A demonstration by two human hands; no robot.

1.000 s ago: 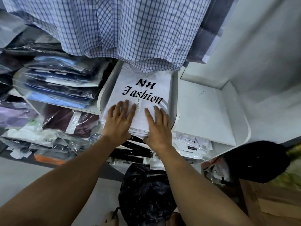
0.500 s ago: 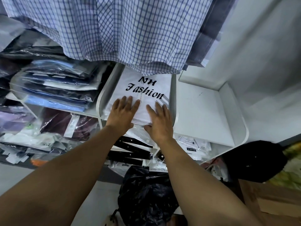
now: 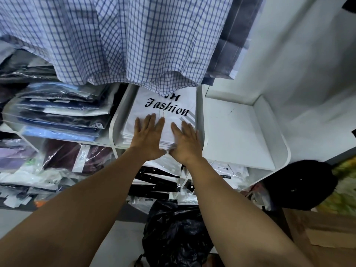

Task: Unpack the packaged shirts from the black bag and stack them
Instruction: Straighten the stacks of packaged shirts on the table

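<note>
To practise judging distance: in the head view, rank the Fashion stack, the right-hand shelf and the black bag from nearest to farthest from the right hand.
1. Fashion stack: under the right hand, touching.
2. Right-hand shelf: next compartment, to its right.
3. Black bag: down on the floor, below.

A blue-and-white checked shirt (image 3: 115, 45) hangs above a white shelf unit (image 3: 240, 132); a grey plaid garment (image 3: 231, 54) hangs beside it. A black cap (image 3: 300, 185) sits lower right, near a brown box (image 3: 327, 234)

glossy plastic black bag (image 3: 179, 234), matt white shelf (image 3: 237, 132), checked cloth shirt (image 3: 119, 39).
</note>
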